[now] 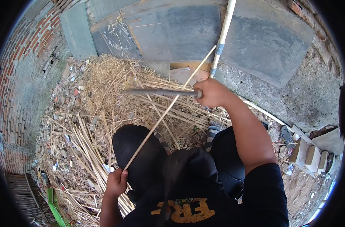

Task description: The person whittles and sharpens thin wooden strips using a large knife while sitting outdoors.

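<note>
My left hand (116, 182), low on the left, is closed around the near end of a long, thin bamboo strip (152, 132). The strip slants up and to the right past my left knee, and its far end reaches a white pipe. My right hand (212, 92) grips the handle of a machete-like knife (153, 92), whose dark blade points left and is blurred by motion. In this view the blade crosses the strip at mid-length; whether they touch I cannot tell.
Pale shavings (104, 79) heap ahead, and split bamboo strips (93, 151) lie to the left over rubble. The upright white pipe (224, 30) stands before dark panels (176, 34). A brick wall (13, 94) bounds the left; wooden blocks (313, 159) sit at right.
</note>
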A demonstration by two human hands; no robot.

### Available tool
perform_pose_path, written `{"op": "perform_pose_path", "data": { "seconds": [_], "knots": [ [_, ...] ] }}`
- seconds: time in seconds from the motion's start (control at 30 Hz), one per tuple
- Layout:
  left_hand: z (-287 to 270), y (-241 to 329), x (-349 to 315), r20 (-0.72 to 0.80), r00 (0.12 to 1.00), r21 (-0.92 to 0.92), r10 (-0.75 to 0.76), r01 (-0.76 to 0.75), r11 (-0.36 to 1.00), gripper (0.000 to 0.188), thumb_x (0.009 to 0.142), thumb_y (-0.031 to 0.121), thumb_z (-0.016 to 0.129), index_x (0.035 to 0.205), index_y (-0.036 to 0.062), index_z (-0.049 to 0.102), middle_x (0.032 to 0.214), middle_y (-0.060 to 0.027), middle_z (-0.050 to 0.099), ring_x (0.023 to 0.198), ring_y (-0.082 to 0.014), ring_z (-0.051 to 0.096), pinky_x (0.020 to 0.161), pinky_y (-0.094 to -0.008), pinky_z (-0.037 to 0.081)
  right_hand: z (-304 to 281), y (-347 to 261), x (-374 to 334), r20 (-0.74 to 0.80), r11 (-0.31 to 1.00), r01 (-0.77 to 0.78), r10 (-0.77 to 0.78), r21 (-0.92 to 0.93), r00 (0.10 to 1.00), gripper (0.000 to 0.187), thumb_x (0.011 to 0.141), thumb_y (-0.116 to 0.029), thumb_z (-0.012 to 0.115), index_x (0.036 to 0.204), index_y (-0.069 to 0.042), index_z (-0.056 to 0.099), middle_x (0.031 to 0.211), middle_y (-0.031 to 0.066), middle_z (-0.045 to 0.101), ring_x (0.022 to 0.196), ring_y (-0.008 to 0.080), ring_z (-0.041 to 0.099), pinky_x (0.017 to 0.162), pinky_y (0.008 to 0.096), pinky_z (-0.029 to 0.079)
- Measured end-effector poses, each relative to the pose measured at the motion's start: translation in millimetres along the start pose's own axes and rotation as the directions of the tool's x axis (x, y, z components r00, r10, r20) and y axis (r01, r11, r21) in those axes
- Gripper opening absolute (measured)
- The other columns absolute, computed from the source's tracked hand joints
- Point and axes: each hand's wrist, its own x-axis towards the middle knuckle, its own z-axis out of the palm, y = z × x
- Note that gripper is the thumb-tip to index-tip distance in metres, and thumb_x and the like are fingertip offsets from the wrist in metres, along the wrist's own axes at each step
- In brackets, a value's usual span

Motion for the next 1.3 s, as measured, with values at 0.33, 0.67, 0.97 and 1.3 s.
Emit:
{"op": "perform_pose_path", "data": {
  "seconds": [0.33, 0.67, 0.97, 1.3],
  "knots": [
    [-3.6, 1.0, -0.1, -0.013, 1.000, -0.061, 0.015, -0.016, 0.998, 0.050, 0.105, 0.037, 0.053, 0.071, -0.0002, 0.052, 0.055, -0.0178, 0.051, 0.047, -0.0291, 0.048, 0.049, -0.0409, 0.038, -10.3, -17.7, -5.4, -0.065, 0.995, -0.095, 0.094, -0.008, 0.993, 0.023, 0.080, -0.020, 0.064, 0.095, -0.005, 0.071, 0.094, 0.0173, 0.072, 0.091, 0.0369, 0.069, 0.083, 0.0461, 0.054],
    [-9.7, 0.2, 1.8, 0.017, 1.000, -0.060, -0.024, 0.025, 0.998, 0.048, 0.105, 0.034, 0.053, 0.072, -0.0012, 0.053, 0.057, -0.0198, 0.051, 0.049, -0.0314, 0.049, 0.050, -0.0414, 0.039, -8.7, 35.2, 8.0, -0.112, 0.964, -0.197, 0.219, 0.180, 0.969, 0.038, 0.077, -0.019, 0.069, 0.111, -0.003, 0.071, 0.098, 0.0203, 0.072, 0.094, 0.0363, 0.069, 0.085, 0.0439, 0.055],
    [-4.0, 6.7, 5.0, -0.041, 0.998, 0.001, 0.046, -0.046, 0.999, 0.046, 0.105, 0.033, 0.052, 0.074, -0.0012, 0.054, 0.057, -0.0212, 0.051, 0.049, -0.0347, 0.049, 0.050, -0.0423, 0.038, -12.5, 30.3, 9.1, -0.069, 0.972, -0.181, 0.193, 0.147, 0.979, 0.038, 0.077, -0.020, 0.069, 0.111, -0.003, 0.071, 0.103, 0.0196, 0.072, 0.100, 0.0369, 0.068, 0.089, 0.0431, 0.054],
    [1.9, -5.0, 1.9, -0.044, 0.999, 0.026, 0.031, -0.030, 0.999, 0.047, 0.106, 0.033, 0.050, 0.074, -0.0013, 0.054, 0.055, -0.0171, 0.049, 0.049, -0.0292, 0.048, 0.051, -0.0416, 0.038, -11.9, -3.0, 0.8, -0.019, 0.999, -0.034, 0.033, -0.036, 0.999, 0.027, 0.076, -0.019, 0.067, 0.098, -0.005, 0.071, 0.097, 0.0193, 0.072, 0.096, 0.0374, 0.068, 0.087, 0.0456, 0.054]
  ]
}}
